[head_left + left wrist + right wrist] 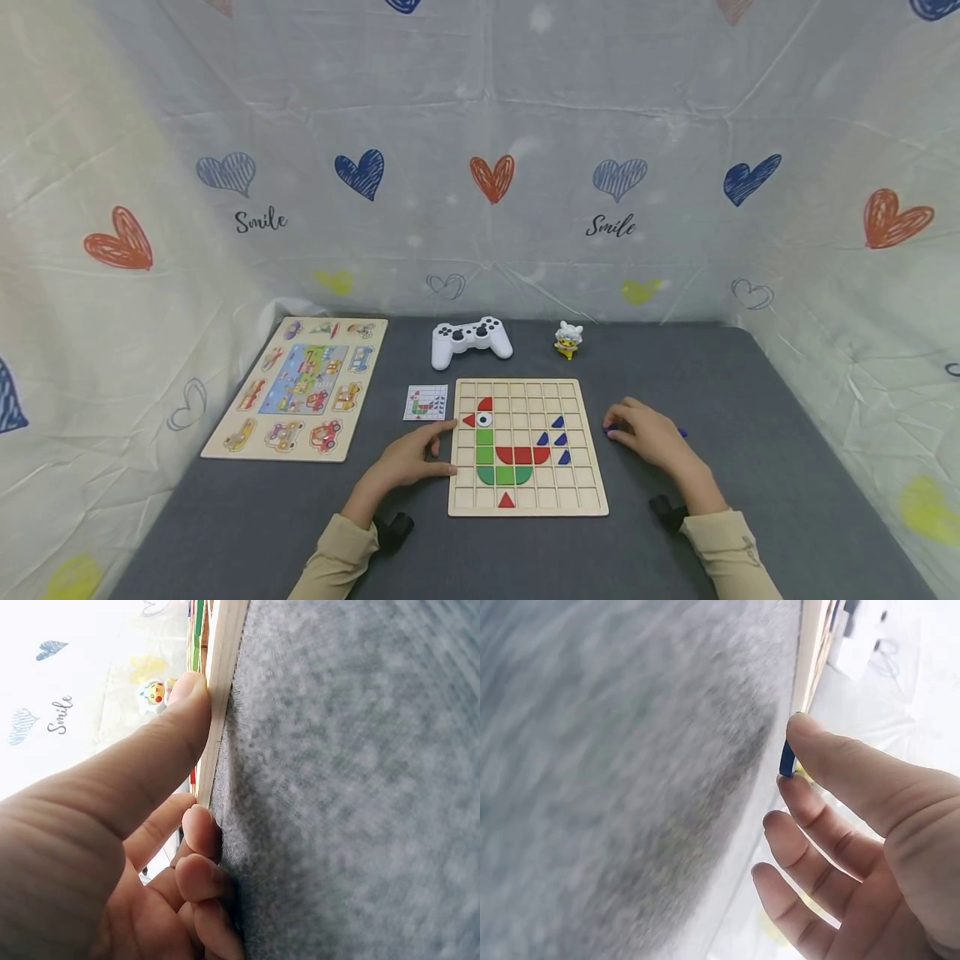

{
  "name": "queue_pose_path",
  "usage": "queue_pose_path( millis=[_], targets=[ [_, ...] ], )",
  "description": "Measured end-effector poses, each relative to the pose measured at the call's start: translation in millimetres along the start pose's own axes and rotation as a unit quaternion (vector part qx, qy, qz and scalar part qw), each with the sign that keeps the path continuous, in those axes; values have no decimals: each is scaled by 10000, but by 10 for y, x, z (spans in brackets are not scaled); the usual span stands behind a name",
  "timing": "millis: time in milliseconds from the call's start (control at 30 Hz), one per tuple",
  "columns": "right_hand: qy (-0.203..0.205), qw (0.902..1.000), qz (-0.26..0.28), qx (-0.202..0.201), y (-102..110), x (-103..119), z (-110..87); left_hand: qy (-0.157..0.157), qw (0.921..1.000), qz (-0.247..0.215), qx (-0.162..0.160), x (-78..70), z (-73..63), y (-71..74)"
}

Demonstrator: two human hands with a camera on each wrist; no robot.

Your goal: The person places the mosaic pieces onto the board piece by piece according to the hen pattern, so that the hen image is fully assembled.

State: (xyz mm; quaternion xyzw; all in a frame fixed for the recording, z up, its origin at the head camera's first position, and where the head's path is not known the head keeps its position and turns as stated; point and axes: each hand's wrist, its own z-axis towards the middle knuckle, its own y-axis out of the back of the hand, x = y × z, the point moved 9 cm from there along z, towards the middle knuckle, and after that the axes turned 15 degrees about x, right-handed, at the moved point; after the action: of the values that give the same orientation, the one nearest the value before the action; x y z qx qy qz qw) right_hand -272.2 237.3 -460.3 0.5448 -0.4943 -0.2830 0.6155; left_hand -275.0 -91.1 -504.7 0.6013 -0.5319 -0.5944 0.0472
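Note:
A wooden grid board (465, 392) lies on the table, bearing a bird-like pattern of green pieces (485, 454), red pieces (522, 455), an eye tile (484, 419) and several blue triangles (558, 422). My left hand (408, 458) touches the board's left edge with thumb and forefinger spread apart; its other fingers curl loosely by the cloth in the left wrist view. To the right of the board, my right hand (647, 435) pinches a small blue piece (787, 760) between thumb and forefinger. Another blue piece (682, 432) shows just beyond that hand's right side.
Left of the board's top lies a pattern card (426, 402). A larger picture puzzle board (217, 450) lies at the left. Behind stand a white game controller (471, 337) and a small figurine (568, 340). A printed curtain (495, 250) hangs around the table.

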Motion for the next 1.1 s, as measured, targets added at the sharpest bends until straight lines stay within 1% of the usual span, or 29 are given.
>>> queue_pose_path(
  millis=[167,300,533,833,967,1100],
  targets=[
    [72,9999,78,-93,-20,58,73,-7,10000,-14,6,7,2,-3],
    [42,9998,145,-124,-41,105,138,-28,10000,-3,-4,5,0,-1],
    [-32,9995,321,54,-95,167,252,-8,10000,-18,-4,-3,-6,2],
    [-179,9948,950,323,-115,182,362,-19,10000,35,4,1,7,-9],
    [-225,9936,1019,438,-139,190,381,-14,10000,43,10,-6,3,-8],
    [-118,9932,1047,487,-150,229,385,4,10000,-20,13,-11,-6,0]
  ],
)
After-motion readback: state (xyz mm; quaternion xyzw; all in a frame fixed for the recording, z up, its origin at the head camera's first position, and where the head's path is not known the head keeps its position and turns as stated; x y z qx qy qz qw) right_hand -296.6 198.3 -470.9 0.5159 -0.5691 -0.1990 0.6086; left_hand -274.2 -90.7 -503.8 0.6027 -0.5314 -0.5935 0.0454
